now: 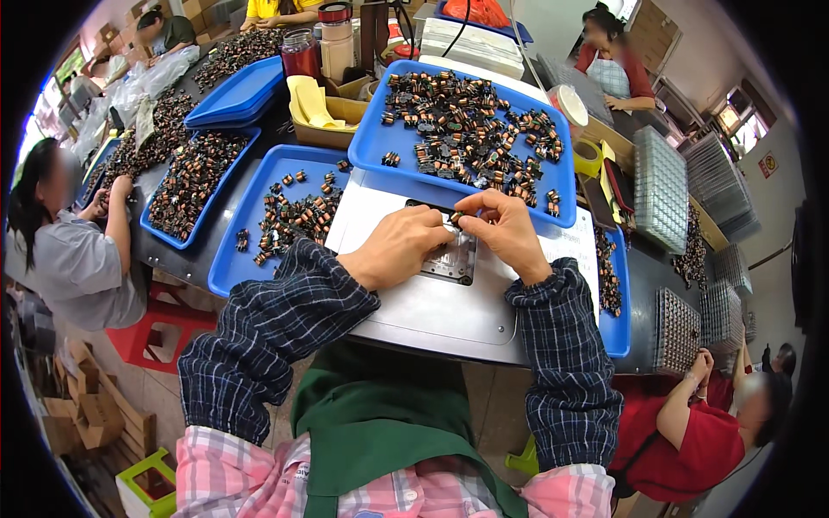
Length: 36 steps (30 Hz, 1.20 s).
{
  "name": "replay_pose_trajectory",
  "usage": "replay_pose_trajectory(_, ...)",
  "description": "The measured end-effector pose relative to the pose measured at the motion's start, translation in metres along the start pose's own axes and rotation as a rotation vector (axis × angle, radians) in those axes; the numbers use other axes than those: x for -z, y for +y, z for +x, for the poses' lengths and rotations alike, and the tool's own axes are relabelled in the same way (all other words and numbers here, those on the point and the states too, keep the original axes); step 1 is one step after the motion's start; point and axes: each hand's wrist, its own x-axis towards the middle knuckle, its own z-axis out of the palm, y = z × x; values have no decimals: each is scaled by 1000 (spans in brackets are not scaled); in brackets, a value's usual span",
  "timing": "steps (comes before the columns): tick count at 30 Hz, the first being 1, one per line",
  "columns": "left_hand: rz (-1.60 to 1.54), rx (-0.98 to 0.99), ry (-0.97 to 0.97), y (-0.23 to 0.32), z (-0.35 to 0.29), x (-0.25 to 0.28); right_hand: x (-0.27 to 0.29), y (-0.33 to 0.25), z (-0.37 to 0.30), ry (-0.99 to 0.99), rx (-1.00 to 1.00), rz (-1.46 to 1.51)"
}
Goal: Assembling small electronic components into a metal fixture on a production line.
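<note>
My right hand (505, 229) pinches a small copper-wound coil (456, 217) between thumb and forefinger. It hovers over a square metal fixture (449, 266) set into a silver machine top (414, 312). Beside it, my left hand (397, 248) reaches over the fixture's left side with its fingers bent together; whatever lies under its fingertips is hidden. Just beyond both hands, a blue tray (367, 155) heaped with copper-and-black coils rests on the machine. Another blue tray (226, 259) of coils is at the left of the machine.
On the right, a blue tray (617, 337) holds more coils, near stacked clear plastic trays (661, 180). A glass jar (300, 55) and an open cardboard box (324, 135) with yellow sheets stand behind. Co-workers sit at left, right and far side. A red stool (155, 324) is at left.
</note>
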Motion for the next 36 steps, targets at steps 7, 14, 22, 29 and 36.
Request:
replay_pose_trajectory(7, -83, 229, 277, -8, -25, 30, -9, -5, -7, -93, 114, -204)
replay_pose_trajectory(14, 154, 528, 494, -45, -64, 59, -18, -5, -9, -109, 329, -329)
replay_pose_trajectory(22, 319, 284, 404, -75, 8, 36, -24, -6, -6, -134, 328, -374)
replay_pose_trajectory(29, 198, 503, 44, -79, 26, 34, -15, -10, -5, -119, 288, -286)
replay_pose_trajectory(36, 193, 363, 530, -60, 9, 32, 52, -5, 9, 334, -21, 639)
